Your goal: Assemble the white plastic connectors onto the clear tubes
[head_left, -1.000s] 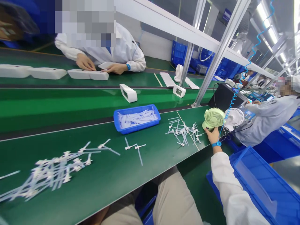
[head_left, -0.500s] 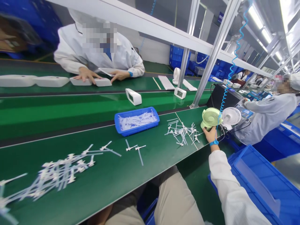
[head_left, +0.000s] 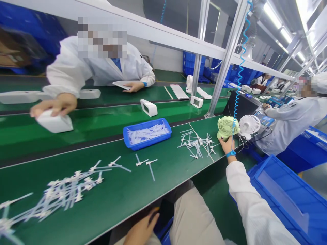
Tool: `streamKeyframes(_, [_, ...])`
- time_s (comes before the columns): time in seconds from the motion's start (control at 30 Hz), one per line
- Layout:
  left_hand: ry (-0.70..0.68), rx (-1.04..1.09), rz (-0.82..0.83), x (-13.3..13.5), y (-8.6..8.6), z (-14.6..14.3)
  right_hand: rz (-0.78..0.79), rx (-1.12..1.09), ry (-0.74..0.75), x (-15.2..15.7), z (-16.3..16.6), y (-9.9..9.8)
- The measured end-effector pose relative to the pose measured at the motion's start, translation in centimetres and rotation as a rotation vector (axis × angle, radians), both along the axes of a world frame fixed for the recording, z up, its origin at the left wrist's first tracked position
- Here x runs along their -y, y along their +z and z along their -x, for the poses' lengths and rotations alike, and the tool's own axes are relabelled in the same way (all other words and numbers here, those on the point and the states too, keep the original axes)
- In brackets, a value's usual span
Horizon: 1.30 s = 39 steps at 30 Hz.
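Observation:
My right hand (head_left: 227, 144) reaches to the far right end of the green bench and grips the base of a small green fan (head_left: 225, 127). A white fan (head_left: 248, 125) stands just beyond it. My left hand (head_left: 143, 227) rests low by my lap under the bench edge, fingers loosely apart, holding nothing. Loose white plastic pieces (head_left: 197, 143) lie left of the green fan. A long scatter of the same white plastic pieces (head_left: 61, 192) spreads at the near left.
A blue tray (head_left: 146, 133) of white parts sits mid-bench. Across the conveyor a person in white presses a white housing (head_left: 54, 124) with one hand. Another white housing (head_left: 148, 107) lies on the belt. A blue bin (head_left: 288, 200) stands at my right. Another person works at far right.
The person across has reached a hand out left onto a white housing on the belt. My left hand has come into view by my lap. My right hand stays on the green fan.

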<state>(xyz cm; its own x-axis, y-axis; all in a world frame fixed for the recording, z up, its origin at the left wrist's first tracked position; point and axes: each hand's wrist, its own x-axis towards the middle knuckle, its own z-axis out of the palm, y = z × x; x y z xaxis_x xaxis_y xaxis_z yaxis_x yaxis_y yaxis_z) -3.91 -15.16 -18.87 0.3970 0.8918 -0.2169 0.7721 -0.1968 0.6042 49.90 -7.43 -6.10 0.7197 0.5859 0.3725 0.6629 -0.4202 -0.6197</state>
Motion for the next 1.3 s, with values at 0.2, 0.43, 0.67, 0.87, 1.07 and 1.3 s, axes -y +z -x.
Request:
streamKeyframes(0.2, [-0.209, 0.620, 0.129, 3.8, 8.2, -7.0, 0.025, 0.033, -0.001, 0.0, 0.1, -0.1])
streamKeyframes(0.43, [-0.033, 0.933, 0.176, 1.8, 14.0, -11.9, 0.031, 0.045, -0.015, -0.1, 0.5, 0.1])
streamKeyframes(0.67, [-0.024, 1.050, 0.075, 1.4, 17.1, -14.5, 0.048, 0.054, -0.034, -0.2, 0.8, 0.0])
streamKeyframes(0.87, [-0.090, 1.072, -0.025, 1.5, 18.8, -15.7, 0.051, 0.057, -0.036, -0.1, 0.9, 0.1])
streamKeyframes(1.07, [-0.158, 1.072, -0.099, 1.7, 19.2, -16.6, 0.050, 0.035, -0.051, -0.2, 1.2, 0.3])
streamKeyframes(1.3, [-0.214, 0.989, -0.268, 0.1, 20.8, -18.6, 0.059, 0.023, -0.065, -0.1, 1.8, 0.9])
